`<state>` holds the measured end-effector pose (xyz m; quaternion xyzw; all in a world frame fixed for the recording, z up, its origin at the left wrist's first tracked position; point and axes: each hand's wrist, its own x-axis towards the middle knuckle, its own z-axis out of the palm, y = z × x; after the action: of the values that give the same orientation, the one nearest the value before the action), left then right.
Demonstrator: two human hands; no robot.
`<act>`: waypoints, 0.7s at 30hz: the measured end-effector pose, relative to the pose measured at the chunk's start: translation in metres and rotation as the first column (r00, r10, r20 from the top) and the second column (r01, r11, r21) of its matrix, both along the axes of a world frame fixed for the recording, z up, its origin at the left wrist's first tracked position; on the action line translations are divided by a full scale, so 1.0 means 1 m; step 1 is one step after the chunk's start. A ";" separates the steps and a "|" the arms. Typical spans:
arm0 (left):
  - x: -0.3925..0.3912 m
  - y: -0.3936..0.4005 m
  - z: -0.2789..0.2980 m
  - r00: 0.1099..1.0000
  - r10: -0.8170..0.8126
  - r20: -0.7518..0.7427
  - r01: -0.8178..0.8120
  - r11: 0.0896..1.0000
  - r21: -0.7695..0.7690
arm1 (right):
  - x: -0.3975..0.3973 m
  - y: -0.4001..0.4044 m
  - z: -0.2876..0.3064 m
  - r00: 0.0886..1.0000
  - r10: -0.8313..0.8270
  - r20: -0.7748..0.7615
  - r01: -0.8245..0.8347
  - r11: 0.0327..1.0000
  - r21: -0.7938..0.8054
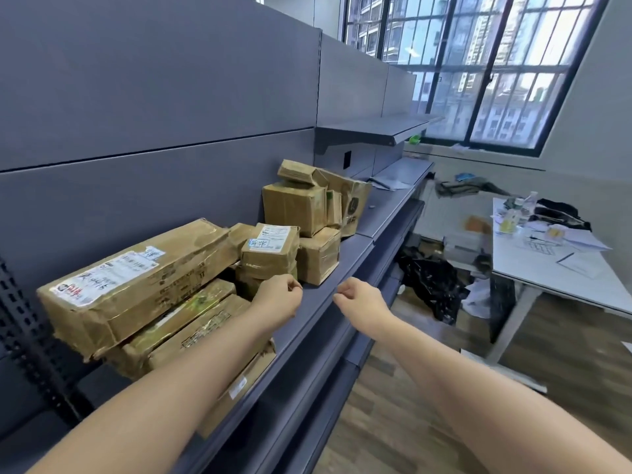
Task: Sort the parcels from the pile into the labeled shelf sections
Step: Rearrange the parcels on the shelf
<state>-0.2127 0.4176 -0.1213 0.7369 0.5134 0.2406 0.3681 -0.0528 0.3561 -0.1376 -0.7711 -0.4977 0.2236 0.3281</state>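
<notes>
Both grips hang loosely curled and hold nothing – the left hand [278, 295] just before the small tape-wrapped brown cardboard parcel [268, 249] on the grey metal shelf [355, 248], right hand [359, 297] beside – likely light, stiff, slick; grasp its sides.

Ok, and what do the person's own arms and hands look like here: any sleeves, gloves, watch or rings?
Both arms are bare along all that shows, with no sleeve in view. The left hand and right hand are bare too: no gloves, and no watch or band at either wrist. No ring is visible, though the curled fingers are partly hidden.
</notes>
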 end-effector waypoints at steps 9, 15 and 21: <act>0.101 0.064 0.014 0.999 0.039 0.026 -0.040 0.999 0.026 | 0.099 0.082 0.024 0.988 0.133 0.074 -0.138 0.988 0.075; 0.153 0.107 0.025 0.993 0.109 -0.034 -0.107 0.992 0.068 | 0.161 0.134 0.036 0.976 0.200 0.083 -0.207 0.974 0.096; 0.186 0.148 0.033 0.979 0.199 -0.047 -0.192 0.973 0.126 | 0.203 0.177 0.037 0.968 0.234 0.089 -0.243 0.965 0.103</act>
<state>-0.0264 0.5658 -0.0879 0.7106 0.5786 0.2844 0.2818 0.1499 0.5331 -0.1009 -0.6939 -0.6107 0.2036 0.3226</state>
